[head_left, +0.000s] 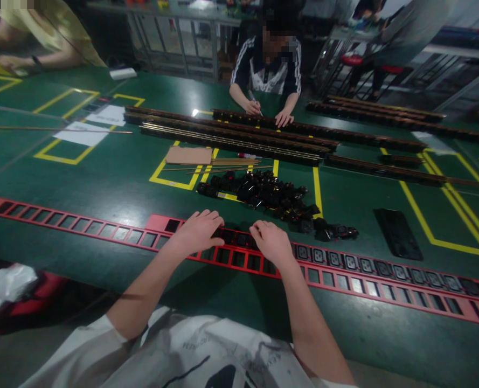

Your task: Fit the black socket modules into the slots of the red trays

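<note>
A long red strip (73, 229) with rows of rectangular cut-outs lies across the green table in front of me. Black sockets (366, 264) fill its upper row to the right of my hands. My left hand (199, 231) rests on the strip with fingers curled down over the upper row. My right hand (271, 241) lies beside it, fingers bent and pressing on the strip near a black socket (239, 238). What the fingertips hold is hidden. A heap of loose black sockets (263, 194) sits just beyond my hands.
A person across the table (269, 70) writes on long dark strips (231, 134). A cardboard piece (188, 155), thin rods (223, 167), a black flat pad (397, 233) and white papers (81, 132) lie on the table. Another person's arm (29, 59) shows far left.
</note>
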`<state>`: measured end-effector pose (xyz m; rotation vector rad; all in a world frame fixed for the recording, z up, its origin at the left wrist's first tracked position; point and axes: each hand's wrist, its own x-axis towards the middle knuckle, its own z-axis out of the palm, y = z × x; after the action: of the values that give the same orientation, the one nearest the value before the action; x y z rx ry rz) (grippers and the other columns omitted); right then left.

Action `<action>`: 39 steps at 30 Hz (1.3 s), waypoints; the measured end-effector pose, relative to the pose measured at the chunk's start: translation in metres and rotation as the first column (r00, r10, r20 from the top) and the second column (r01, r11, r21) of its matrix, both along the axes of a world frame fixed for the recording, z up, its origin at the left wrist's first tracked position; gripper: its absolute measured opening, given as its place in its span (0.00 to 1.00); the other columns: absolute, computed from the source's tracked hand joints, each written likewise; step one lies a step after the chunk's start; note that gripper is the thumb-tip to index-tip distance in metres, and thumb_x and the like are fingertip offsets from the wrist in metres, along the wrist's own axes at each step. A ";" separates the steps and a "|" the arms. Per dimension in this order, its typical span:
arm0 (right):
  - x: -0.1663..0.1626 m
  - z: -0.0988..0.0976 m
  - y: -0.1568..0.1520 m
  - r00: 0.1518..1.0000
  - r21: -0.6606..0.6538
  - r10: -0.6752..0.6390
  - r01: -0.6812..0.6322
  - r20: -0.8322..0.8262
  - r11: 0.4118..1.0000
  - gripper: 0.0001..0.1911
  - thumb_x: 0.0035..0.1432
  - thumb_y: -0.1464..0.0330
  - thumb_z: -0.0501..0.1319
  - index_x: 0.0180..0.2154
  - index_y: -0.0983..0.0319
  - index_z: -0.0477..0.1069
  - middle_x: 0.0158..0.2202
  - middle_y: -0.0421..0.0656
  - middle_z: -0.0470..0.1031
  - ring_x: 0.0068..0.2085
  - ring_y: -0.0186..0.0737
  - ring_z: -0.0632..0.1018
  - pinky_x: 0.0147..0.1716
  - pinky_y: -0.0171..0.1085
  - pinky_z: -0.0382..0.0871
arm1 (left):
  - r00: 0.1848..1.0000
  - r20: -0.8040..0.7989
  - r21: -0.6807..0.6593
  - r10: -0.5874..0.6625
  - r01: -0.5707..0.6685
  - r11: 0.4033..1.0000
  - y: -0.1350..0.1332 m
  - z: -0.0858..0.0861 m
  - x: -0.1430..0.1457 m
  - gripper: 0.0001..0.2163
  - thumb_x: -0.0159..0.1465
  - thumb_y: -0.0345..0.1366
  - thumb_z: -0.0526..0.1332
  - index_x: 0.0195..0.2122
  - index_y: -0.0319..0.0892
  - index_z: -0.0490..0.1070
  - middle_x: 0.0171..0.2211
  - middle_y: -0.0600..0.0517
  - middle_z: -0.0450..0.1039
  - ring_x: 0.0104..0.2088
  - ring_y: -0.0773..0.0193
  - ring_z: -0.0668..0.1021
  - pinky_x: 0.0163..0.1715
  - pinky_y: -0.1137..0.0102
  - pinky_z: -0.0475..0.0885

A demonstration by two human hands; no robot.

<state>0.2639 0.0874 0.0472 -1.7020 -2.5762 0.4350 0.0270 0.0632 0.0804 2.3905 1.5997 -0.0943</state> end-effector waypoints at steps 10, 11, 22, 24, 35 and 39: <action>-0.001 0.002 0.000 1.000 -0.006 0.005 -0.005 0.029 1.000 0.13 0.73 0.61 0.49 0.42 0.58 0.70 0.41 0.42 0.78 0.45 0.41 0.76 0.39 0.36 0.63 | 0.995 0.074 0.142 -0.069 0.057 0.988 0.002 -0.037 0.055 0.14 0.73 0.47 0.51 0.43 0.42 0.68 0.43 0.47 0.72 0.47 0.53 0.72 0.44 0.60 0.66; -0.001 0.002 0.000 1.000 -0.005 0.003 -0.003 0.030 1.000 0.13 0.73 0.61 0.49 0.42 0.58 0.70 0.42 0.43 0.78 0.45 0.41 0.76 0.39 0.36 0.63 | 0.996 0.055 0.166 -0.067 0.057 0.984 0.002 -0.038 0.056 0.15 0.73 0.47 0.50 0.43 0.42 0.68 0.43 0.46 0.72 0.47 0.53 0.72 0.44 0.59 0.66; -0.002 0.003 -0.001 0.998 -0.017 -0.003 0.004 0.055 1.000 0.14 0.73 0.61 0.48 0.44 0.58 0.70 0.43 0.45 0.78 0.47 0.42 0.76 0.42 0.36 0.64 | 0.997 0.044 0.189 -0.058 0.049 0.981 0.000 -0.039 0.058 0.16 0.73 0.47 0.48 0.43 0.42 0.69 0.42 0.45 0.72 0.46 0.53 0.71 0.44 0.60 0.65; -0.002 0.002 -0.001 0.998 -0.013 -0.002 0.003 0.055 1.000 0.14 0.73 0.62 0.48 0.43 0.58 0.70 0.43 0.44 0.78 0.47 0.42 0.76 0.42 0.36 0.64 | 0.997 0.040 0.192 -0.060 0.051 0.980 0.000 -0.038 0.058 0.16 0.73 0.47 0.48 0.43 0.42 0.69 0.42 0.45 0.71 0.46 0.53 0.71 0.44 0.60 0.65; -0.002 0.002 -0.002 0.998 0.017 0.004 -0.005 0.064 1.000 0.13 0.73 0.62 0.49 0.43 0.58 0.70 0.42 0.43 0.78 0.46 0.41 0.76 0.40 0.36 0.64 | 0.996 0.060 0.194 -0.072 0.059 0.979 -0.001 -0.038 0.056 0.16 0.73 0.47 0.48 0.43 0.42 0.68 0.42 0.46 0.71 0.45 0.53 0.72 0.44 0.59 0.65; -0.002 0.001 -0.002 0.998 0.027 0.011 -0.013 0.062 1.000 0.14 0.73 0.62 0.48 0.42 0.58 0.70 0.41 0.43 0.78 0.45 0.42 0.76 0.40 0.36 0.64 | 0.995 0.073 0.183 -0.065 0.051 0.982 -0.001 -0.038 0.057 0.16 0.73 0.47 0.49 0.42 0.42 0.69 0.42 0.45 0.72 0.46 0.52 0.72 0.44 0.59 0.65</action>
<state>0.2622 0.0850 0.0484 -1.7189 -2.6237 0.3512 0.0836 0.0625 0.0419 2.5426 1.5638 0.1385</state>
